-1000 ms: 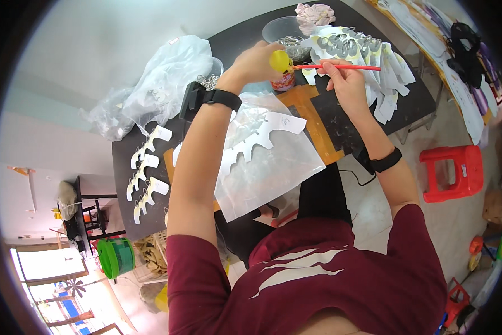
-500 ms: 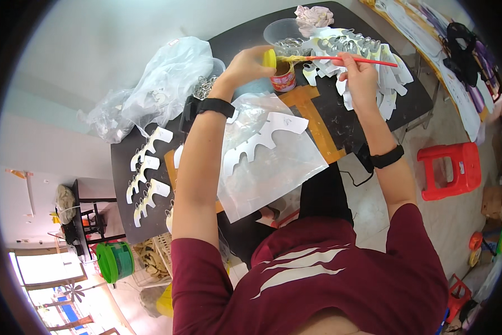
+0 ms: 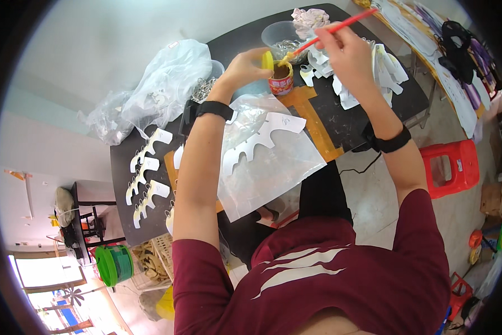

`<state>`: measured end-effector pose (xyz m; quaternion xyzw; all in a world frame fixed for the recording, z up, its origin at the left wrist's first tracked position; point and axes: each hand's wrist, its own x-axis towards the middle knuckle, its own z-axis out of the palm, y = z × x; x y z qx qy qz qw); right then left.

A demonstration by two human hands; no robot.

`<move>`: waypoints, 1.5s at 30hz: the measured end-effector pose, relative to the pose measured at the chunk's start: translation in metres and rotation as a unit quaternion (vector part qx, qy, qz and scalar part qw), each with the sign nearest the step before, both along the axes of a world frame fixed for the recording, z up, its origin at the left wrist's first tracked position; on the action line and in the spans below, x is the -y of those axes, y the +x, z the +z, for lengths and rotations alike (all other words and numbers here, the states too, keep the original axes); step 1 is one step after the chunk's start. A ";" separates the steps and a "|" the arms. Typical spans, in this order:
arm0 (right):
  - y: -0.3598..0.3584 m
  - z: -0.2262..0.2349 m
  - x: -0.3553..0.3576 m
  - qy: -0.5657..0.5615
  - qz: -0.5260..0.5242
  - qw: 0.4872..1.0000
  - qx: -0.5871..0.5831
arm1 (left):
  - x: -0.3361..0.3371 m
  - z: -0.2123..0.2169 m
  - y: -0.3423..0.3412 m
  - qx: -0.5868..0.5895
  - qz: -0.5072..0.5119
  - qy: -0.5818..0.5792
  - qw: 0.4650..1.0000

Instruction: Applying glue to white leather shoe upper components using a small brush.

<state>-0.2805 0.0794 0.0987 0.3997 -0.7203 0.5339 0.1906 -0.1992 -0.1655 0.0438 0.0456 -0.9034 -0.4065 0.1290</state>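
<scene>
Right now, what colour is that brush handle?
Red, clearest in the head view: the brush in the right hand.

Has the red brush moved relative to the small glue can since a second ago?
Yes. The red brush lay flat beside the small can earlier; now it tilts, its tip down in the can's mouth.

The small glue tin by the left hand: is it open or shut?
Open. The tin shows brown contents at its mouth, the brush tip dips in, and the left hand holds the yellow lid aside.

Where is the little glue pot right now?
In the head view, the small red pot sits on the dark table's far side, held by the left hand, below the clear plastic cup.
</scene>
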 end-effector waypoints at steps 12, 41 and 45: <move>-0.014 -0.031 0.065 0.197 -0.001 0.980 -0.040 | -0.002 0.004 0.001 0.036 0.009 -0.016 0.999; -0.047 -0.018 0.037 0.029 -0.032 0.998 0.049 | -0.006 0.010 0.004 0.061 0.010 0.026 0.998; -0.053 -0.022 0.026 0.032 -0.033 0.998 0.048 | -0.006 0.009 0.004 0.063 0.011 0.027 0.998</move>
